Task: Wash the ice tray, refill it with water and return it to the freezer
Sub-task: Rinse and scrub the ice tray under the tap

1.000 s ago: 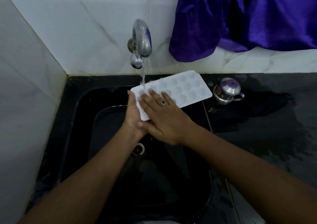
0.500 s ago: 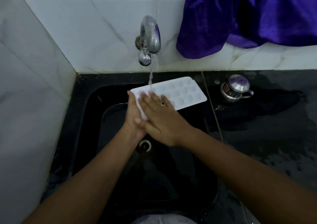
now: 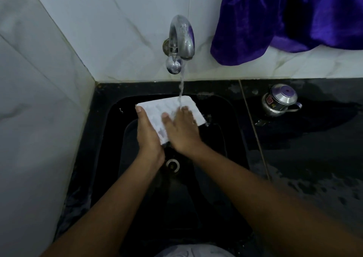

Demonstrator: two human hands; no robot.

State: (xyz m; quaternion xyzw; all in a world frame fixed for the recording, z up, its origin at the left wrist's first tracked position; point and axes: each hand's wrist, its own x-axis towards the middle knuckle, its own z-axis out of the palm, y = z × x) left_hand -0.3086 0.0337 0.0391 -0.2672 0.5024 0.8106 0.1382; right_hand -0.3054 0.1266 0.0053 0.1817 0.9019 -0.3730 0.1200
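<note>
The white ice tray (image 3: 157,111) is held over the black sink (image 3: 102,131), under water running from the steel tap (image 3: 181,38). My left hand (image 3: 148,136) grips the tray's near left edge from below, thumb on the rim. My right hand (image 3: 181,131) lies flat on the tray's top with fingers spread, under the stream, covering its right part. The stream lands by the fingertips near the tray's far edge. The tray's cells are blurred by water and motion.
A small steel pot with a lid (image 3: 280,101) stands on the wet black counter (image 3: 314,158) to the right of the sink. A purple cloth (image 3: 284,18) hangs over the tiled wall at the back right. The drain (image 3: 172,165) shows below my wrists.
The tray has turned and shifted left, so less of it sticks out to the right. My right hand has slid across its top toward the far right end, into the stream.
</note>
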